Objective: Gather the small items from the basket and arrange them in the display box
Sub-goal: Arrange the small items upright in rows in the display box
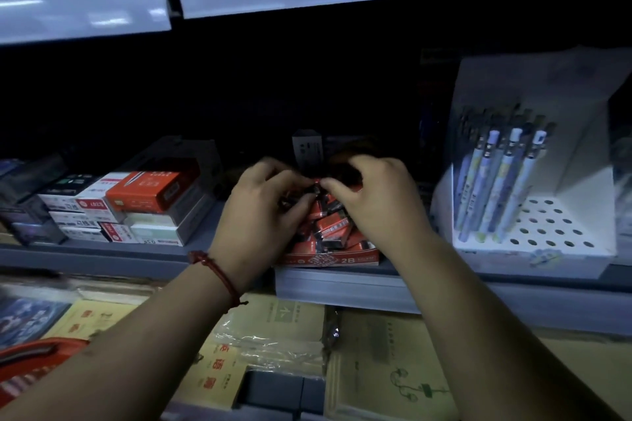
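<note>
Erasers [333, 227] are lying heaped in the display box [342, 260], their long axes pointing many ways. Left hand [260, 212] and right hand [379, 202] are each pinching one in a narrow grip.

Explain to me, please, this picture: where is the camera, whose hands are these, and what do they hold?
No machine here: a person works with bare hands, and the single camera sits on the person's head, looking forward and down. The left hand, with a red bracelet, and the right hand both pinch small packets over a red display box marked 2B, which stands on a shelf. To its left lie stacked boxes, to its right a white stand with pens. A red basket shows at the lower left.
</note>
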Motion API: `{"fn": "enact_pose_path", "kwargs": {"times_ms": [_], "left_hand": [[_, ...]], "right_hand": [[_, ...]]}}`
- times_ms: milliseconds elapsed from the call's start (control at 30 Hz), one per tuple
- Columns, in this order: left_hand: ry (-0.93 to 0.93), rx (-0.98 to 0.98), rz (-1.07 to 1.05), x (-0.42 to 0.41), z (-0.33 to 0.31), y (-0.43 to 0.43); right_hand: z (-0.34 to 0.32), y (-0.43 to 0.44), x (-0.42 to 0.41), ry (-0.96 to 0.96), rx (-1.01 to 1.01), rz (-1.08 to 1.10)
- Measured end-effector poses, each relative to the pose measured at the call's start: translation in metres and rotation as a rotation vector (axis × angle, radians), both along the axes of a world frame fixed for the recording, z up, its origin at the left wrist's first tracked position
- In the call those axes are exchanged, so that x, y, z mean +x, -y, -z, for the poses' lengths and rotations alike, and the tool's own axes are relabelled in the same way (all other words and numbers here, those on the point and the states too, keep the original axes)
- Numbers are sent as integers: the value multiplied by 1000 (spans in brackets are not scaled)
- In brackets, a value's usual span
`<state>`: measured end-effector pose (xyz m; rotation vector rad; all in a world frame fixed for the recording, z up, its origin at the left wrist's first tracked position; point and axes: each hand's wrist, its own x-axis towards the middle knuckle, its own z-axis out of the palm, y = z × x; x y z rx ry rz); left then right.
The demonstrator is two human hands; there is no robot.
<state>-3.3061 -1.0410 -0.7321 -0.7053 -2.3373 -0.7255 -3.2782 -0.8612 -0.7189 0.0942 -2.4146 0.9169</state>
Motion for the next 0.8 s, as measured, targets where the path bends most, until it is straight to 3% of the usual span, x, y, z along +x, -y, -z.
{"fn": "enact_pose_path", "kwargs": {"times_ms": [167, 500, 600, 800], "left_hand": [[46, -110, -15, 1, -13, 3], [57, -22, 94, 10, -19, 19], [142, -120, 183, 10, -22, 26], [392, -192, 262, 12, -21, 30]], "right_hand": [[1, -4, 8, 17, 9, -55], [3, -19, 24, -38, 4, -79], [0, -27, 31, 17, -45, -177], [6, -29, 30, 230, 58, -329]]}}
